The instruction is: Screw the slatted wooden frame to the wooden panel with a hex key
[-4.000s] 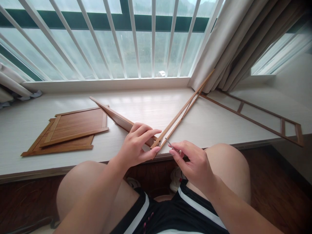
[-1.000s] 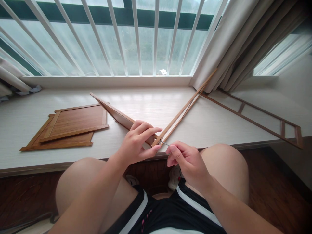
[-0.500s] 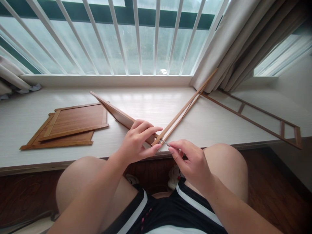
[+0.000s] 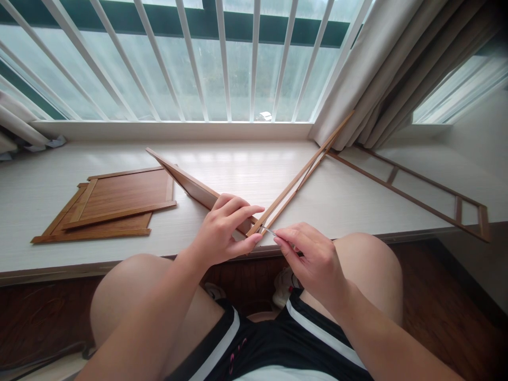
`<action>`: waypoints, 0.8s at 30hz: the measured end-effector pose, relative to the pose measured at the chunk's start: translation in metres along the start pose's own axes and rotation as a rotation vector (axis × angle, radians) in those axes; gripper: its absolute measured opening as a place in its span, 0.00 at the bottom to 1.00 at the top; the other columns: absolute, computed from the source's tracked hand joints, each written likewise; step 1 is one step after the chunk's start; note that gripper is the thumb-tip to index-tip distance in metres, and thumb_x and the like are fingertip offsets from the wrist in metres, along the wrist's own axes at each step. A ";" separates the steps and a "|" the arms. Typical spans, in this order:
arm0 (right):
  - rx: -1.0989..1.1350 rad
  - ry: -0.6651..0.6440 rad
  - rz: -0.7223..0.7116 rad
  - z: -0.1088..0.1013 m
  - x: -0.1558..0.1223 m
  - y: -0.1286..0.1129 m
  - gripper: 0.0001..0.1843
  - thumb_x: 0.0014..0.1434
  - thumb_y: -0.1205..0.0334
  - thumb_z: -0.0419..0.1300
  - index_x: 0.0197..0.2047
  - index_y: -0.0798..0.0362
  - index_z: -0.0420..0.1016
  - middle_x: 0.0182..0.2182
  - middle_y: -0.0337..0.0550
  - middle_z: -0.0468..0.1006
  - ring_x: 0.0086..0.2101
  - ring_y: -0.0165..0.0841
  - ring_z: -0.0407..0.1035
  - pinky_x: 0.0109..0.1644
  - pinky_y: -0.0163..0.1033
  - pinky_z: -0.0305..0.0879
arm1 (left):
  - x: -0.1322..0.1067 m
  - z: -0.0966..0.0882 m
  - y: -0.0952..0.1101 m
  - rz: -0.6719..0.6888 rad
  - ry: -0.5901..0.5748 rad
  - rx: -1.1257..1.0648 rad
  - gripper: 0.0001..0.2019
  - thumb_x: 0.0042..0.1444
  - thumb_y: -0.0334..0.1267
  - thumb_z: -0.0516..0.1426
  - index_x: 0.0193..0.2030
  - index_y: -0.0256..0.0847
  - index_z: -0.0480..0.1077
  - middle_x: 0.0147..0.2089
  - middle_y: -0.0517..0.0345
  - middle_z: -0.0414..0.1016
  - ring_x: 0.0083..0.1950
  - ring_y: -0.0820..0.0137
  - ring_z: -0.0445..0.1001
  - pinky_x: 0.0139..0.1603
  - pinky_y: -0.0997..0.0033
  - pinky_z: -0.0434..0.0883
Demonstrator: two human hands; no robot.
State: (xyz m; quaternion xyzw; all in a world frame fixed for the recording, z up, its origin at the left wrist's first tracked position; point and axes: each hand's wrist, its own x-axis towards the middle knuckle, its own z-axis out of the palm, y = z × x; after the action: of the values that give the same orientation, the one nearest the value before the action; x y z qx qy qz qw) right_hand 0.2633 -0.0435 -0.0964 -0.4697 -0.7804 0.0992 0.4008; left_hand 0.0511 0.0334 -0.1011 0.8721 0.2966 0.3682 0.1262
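My left hand (image 4: 222,230) curls around the near end of an upright wooden panel (image 4: 194,188), with thumb and forefinger at the corner where it meets a narrow wooden frame (image 4: 291,186). That frame stands on edge and slants away to the right. Between thumb and forefinger, my right hand (image 4: 313,256) pinches a thin metal tool (image 4: 269,230), perhaps a hex key. The tool's tip reaches the frame's near end at the corner. My fingers hide its other end, and the left hand covers part of the joint.
Two wooden panels (image 4: 127,198) overlap on the white window ledge (image 4: 246,164) at left. An open wooden ladder-like frame (image 4: 423,197) lies at right, its end past the ledge's front edge. Behind are a barred window (image 4: 238,79) and a grey curtain (image 4: 381,69).
My right hand has turned slightly at the fingers around the metal tool, its tip staying at the corner. The left hand and the wooden pieces have hardly moved.
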 end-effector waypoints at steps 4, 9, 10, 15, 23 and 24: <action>-0.006 -0.016 0.002 0.000 -0.001 0.002 0.09 0.63 0.70 0.58 0.46 0.52 0.75 0.36 0.44 0.79 0.38 0.35 0.70 0.45 0.42 0.67 | 0.000 -0.001 0.000 0.009 0.003 -0.006 0.20 0.57 0.45 0.60 0.55 0.43 0.73 0.44 0.51 0.74 0.48 0.62 0.67 0.54 0.59 0.66; -0.015 -0.022 -0.009 0.000 0.000 0.001 0.07 0.65 0.68 0.57 0.44 0.52 0.75 0.35 0.45 0.79 0.36 0.34 0.70 0.43 0.41 0.66 | 0.000 0.000 0.000 0.017 0.008 -0.009 0.20 0.57 0.44 0.60 0.55 0.42 0.73 0.44 0.51 0.74 0.48 0.62 0.66 0.54 0.59 0.66; -0.014 -0.031 -0.004 0.000 0.000 0.001 0.06 0.66 0.67 0.56 0.43 0.53 0.75 0.34 0.44 0.79 0.35 0.34 0.69 0.42 0.41 0.65 | 0.000 0.000 0.000 0.013 0.008 -0.008 0.20 0.57 0.44 0.60 0.55 0.42 0.73 0.44 0.51 0.74 0.48 0.62 0.67 0.54 0.59 0.66; 0.091 -0.074 0.135 0.002 -0.002 -0.003 0.11 0.68 0.62 0.55 0.35 0.52 0.75 0.28 0.41 0.77 0.30 0.31 0.68 0.37 0.38 0.63 | 0.000 0.001 0.000 0.007 0.012 -0.009 0.20 0.57 0.45 0.60 0.55 0.43 0.73 0.44 0.51 0.74 0.48 0.62 0.67 0.54 0.59 0.66; 0.832 -0.170 0.696 0.010 -0.002 -0.016 0.21 0.68 0.47 0.52 0.32 0.54 0.73 0.25 0.42 0.78 0.24 0.29 0.69 0.26 0.33 0.63 | 0.000 0.001 -0.001 -0.007 0.002 -0.001 0.20 0.57 0.45 0.60 0.55 0.43 0.73 0.44 0.51 0.75 0.48 0.61 0.67 0.54 0.58 0.66; 0.860 -0.166 0.720 0.011 -0.002 -0.017 0.22 0.68 0.46 0.52 0.32 0.54 0.73 0.24 0.42 0.78 0.23 0.29 0.68 0.25 0.33 0.62 | 0.000 0.001 -0.001 -0.004 0.004 -0.002 0.20 0.57 0.45 0.60 0.55 0.43 0.73 0.44 0.51 0.75 0.48 0.61 0.67 0.54 0.58 0.66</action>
State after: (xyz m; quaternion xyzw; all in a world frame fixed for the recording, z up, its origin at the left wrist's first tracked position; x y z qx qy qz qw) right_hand 0.2454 -0.0520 -0.0957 -0.4913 -0.4892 0.5752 0.4342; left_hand 0.0510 0.0343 -0.1022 0.8706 0.2983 0.3700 0.1270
